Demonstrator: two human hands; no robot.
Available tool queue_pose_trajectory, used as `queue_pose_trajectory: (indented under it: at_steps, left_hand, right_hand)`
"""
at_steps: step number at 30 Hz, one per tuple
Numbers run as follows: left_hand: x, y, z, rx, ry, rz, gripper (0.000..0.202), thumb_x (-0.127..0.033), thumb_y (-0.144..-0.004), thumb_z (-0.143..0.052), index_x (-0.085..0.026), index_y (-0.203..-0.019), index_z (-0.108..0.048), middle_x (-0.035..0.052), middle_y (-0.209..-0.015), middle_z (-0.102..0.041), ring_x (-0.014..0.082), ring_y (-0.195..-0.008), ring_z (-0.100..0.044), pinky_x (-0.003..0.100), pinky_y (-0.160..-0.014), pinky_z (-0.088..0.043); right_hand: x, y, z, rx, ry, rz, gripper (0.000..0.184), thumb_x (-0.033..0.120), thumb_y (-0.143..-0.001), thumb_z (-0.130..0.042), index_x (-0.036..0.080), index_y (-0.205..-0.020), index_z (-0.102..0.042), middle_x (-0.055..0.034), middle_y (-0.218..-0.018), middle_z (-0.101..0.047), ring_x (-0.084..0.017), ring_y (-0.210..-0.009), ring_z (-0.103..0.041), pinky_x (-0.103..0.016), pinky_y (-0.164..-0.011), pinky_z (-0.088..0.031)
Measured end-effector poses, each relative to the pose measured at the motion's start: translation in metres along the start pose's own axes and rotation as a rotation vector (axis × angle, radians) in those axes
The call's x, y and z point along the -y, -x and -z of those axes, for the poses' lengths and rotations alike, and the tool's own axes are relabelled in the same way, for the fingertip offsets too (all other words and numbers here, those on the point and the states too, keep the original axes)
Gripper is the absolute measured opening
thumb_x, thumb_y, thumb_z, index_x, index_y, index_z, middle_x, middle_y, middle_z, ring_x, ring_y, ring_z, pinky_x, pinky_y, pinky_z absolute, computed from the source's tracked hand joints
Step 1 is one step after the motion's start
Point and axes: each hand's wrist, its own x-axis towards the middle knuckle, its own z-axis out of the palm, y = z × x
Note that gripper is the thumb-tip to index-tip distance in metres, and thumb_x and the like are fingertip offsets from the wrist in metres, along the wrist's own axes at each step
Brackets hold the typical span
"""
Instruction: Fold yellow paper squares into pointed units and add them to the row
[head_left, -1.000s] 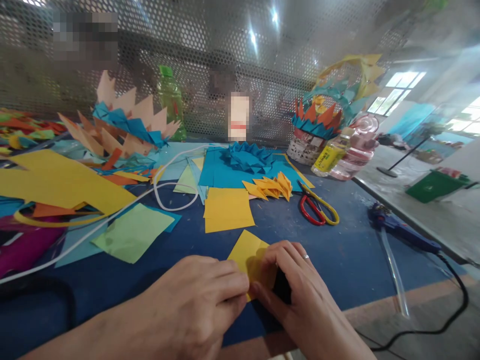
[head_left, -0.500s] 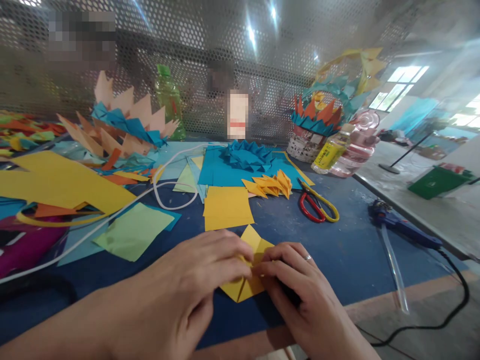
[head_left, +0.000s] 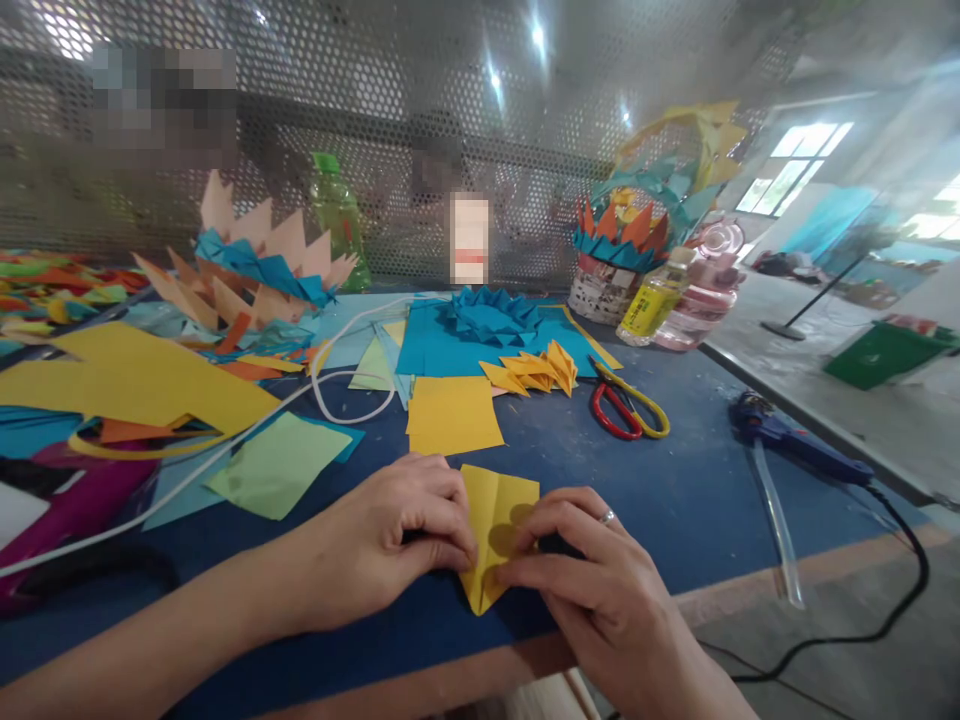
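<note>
A creased piece of yellow paper (head_left: 495, 510) lies at the front of the blue table, its lower end folded to a point. My left hand (head_left: 420, 520) pinches its left edge between thumb and fingers. On the right side, my right hand (head_left: 577, 550), with a ring on one finger, has its fingers closed at the paper's lower right edge. Just beyond is a stack of yellow paper squares (head_left: 454, 415). Folded orange-yellow paper pieces (head_left: 536, 368) sit behind that, beside scissors (head_left: 628, 405) with one red and one yellow handle.
A glue gun (head_left: 802, 440) with a clear stick and black cord lies at right. Bottles (head_left: 652, 300) and a paper-trimmed pot (head_left: 604, 290) stand at the back right. A white cable (head_left: 225, 450) crosses the left side, near green paper (head_left: 281, 465) and a peach paper flower (head_left: 247, 270).
The yellow paper has gone from a flatter diamond with open flaps to a narrower shape with a pointed lower end. My left hand has moved back to its left edge.
</note>
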Motion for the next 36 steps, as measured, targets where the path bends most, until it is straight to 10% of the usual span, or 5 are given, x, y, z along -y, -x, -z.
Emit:
queue_pose_trajectory:
  at_steps: [36]
  left_hand:
    - [-0.015,-0.002,-0.027,-0.153,-0.140,0.110,0.021,-0.003,-0.089,-0.052,-0.021,-0.078,-0.052,-0.0036,-0.075,-0.056,0.0159,-0.075,-0.050,0.031,-0.073,-0.036]
  right_hand:
    - [0.002,0.002,-0.002,0.011,0.014,-0.007,0.037,-0.003,-0.086,-0.047,0.024,-0.089,-0.072,-0.0021,-0.094,-0.069,-0.017,-0.087,-0.060,-0.034,-0.075,-0.047]
